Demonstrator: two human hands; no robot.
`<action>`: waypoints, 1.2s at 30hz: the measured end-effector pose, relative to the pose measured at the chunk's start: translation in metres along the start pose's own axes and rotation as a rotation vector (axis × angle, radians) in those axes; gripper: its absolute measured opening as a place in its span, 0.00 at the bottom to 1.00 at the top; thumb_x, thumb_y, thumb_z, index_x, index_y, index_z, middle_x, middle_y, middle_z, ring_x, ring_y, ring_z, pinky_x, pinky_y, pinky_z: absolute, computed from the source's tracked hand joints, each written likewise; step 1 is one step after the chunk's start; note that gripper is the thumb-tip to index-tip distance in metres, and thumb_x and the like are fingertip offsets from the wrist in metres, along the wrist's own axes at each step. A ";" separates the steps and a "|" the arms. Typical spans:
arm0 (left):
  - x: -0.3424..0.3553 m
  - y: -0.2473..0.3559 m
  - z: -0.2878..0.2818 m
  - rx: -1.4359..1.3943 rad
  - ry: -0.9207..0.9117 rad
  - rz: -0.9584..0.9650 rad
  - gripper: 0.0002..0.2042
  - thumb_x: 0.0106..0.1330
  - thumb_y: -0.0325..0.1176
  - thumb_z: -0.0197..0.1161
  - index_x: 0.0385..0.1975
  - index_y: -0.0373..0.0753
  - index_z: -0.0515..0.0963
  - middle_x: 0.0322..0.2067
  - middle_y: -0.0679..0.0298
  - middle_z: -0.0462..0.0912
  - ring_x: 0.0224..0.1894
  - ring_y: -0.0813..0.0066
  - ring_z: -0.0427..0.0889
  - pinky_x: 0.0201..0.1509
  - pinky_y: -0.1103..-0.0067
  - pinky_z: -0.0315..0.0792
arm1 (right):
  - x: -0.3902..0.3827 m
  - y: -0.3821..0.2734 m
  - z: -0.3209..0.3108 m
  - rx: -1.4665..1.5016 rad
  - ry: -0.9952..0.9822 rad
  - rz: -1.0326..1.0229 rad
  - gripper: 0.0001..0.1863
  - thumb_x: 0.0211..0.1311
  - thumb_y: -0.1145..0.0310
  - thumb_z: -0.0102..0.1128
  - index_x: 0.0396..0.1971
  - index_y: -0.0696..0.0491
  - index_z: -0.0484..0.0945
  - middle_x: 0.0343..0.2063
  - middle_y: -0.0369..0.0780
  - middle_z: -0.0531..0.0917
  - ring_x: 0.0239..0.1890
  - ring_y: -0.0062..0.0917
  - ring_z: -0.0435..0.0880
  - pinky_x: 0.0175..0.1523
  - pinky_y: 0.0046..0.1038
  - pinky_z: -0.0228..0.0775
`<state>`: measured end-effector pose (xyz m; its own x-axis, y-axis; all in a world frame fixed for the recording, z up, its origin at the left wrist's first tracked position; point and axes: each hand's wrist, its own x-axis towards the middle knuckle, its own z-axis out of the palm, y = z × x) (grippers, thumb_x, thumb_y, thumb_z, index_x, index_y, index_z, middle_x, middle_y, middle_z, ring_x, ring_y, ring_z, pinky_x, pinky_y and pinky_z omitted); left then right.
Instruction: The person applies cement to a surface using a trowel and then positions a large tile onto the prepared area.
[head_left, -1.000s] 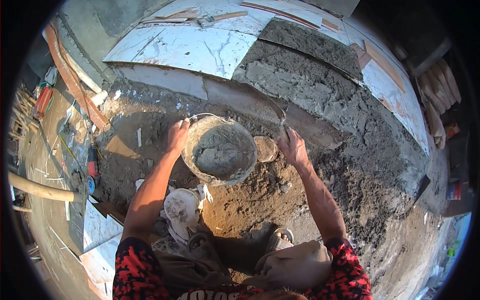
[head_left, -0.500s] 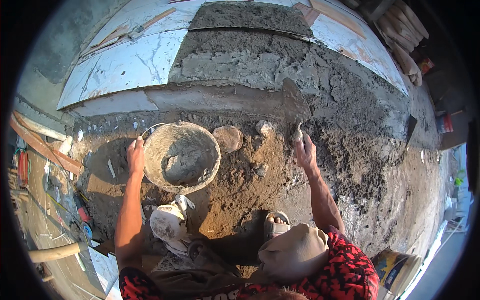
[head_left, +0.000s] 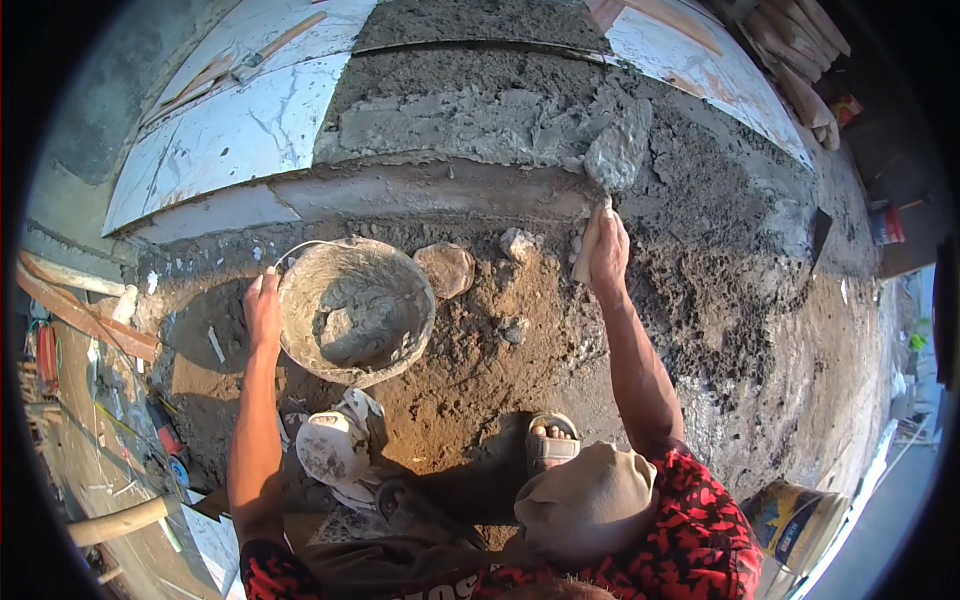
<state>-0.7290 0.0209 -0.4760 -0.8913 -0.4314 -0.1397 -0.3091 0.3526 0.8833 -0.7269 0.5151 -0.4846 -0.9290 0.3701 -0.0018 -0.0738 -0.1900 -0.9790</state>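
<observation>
My left hand grips the left rim of a mortar-caked bucket, beside its thin wire handle. Wet grey mortar lies in the bottom of the bucket, with a lump on top. In my right hand is the handle of a trowel; its blade points away from me over the far mortar bed. Shiny wet mortar seems to cover the blade, so its metal is hard to see. Just past the bucket runs a raised step edge, and the rough mortar bed lies on top of it.
White veined tiles flank the mortar bed, with a wooden-handled tool on the left ones. A round stone-like lump sits beside the bucket. Wooden boards and a red power tool lie left; another bucket stands lower right.
My right hand has reached farther away and turned the trowel, whose blade now shows a glossy wet face above the step. My left hand keeps its hold on the bucket.
</observation>
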 end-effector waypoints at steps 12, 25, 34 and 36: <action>-0.003 0.017 0.007 0.182 -0.023 0.100 0.25 0.67 0.47 0.49 0.45 0.26 0.74 0.43 0.45 0.79 0.46 0.57 0.77 0.51 0.72 0.66 | -0.134 0.029 -0.012 -0.483 -0.038 0.110 0.23 0.64 0.49 0.46 0.39 0.57 0.71 0.25 0.34 0.71 0.29 0.17 0.70 0.33 0.23 0.66; -0.009 0.042 0.045 0.276 -0.001 0.181 0.28 0.66 0.49 0.48 0.48 0.24 0.72 0.48 0.41 0.75 0.54 0.50 0.73 0.57 0.70 0.64 | -0.032 0.114 0.017 -0.832 0.071 -0.345 0.21 0.61 0.68 0.53 0.45 0.65 0.56 0.35 0.52 0.70 0.36 0.40 0.73 0.41 0.38 0.66; -0.019 0.052 0.037 0.410 0.045 0.184 0.29 0.66 0.51 0.44 0.46 0.25 0.73 0.46 0.41 0.75 0.53 0.49 0.73 0.57 0.67 0.65 | -0.166 0.048 -0.039 -0.926 -0.450 -0.170 0.15 0.59 0.67 0.55 0.40 0.60 0.66 0.33 0.53 0.71 0.34 0.49 0.72 0.37 0.42 0.65; -0.014 0.053 0.046 0.397 0.003 0.190 0.28 0.65 0.51 0.44 0.47 0.27 0.73 0.46 0.41 0.75 0.52 0.48 0.74 0.56 0.67 0.66 | -0.155 0.020 -0.038 -0.963 -0.581 -0.353 0.13 0.59 0.68 0.55 0.39 0.61 0.69 0.33 0.51 0.72 0.33 0.48 0.73 0.35 0.40 0.65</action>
<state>-0.7483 0.0844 -0.4476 -0.9439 -0.3301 0.0101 -0.2439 0.7174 0.6526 -0.5711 0.4882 -0.5115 -0.9561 -0.2520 0.1494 -0.2864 0.6974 -0.6570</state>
